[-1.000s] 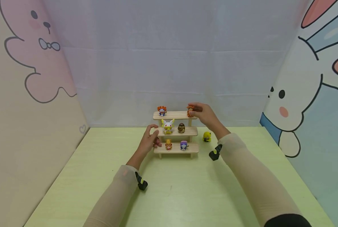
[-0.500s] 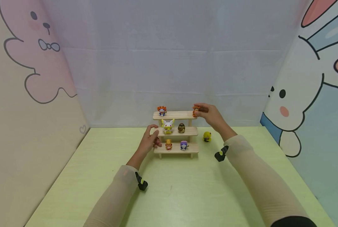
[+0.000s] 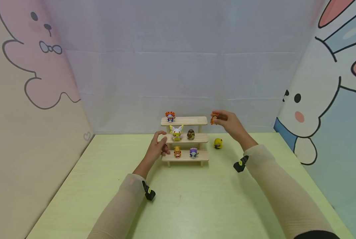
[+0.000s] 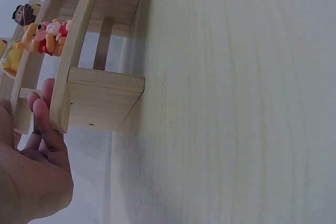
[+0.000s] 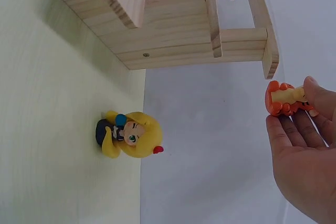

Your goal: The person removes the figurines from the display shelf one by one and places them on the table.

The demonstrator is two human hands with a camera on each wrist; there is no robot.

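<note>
Since the earlier frames, the right hand (image 3: 232, 125) has moved rightward with the orange figurine (image 3: 214, 119), now just past the right end of the top tier of the wooden shelf (image 3: 187, 120). Figurine pinched between thumb and fingers, held clear of the boards. Left hand (image 3: 155, 148): fingers bent at the shelf's left end; cannot tell whether they grip it. Yellow-haired figurine (image 5: 140, 134) stands on the table (image 3: 178, 202), right of the shelf.
</note>
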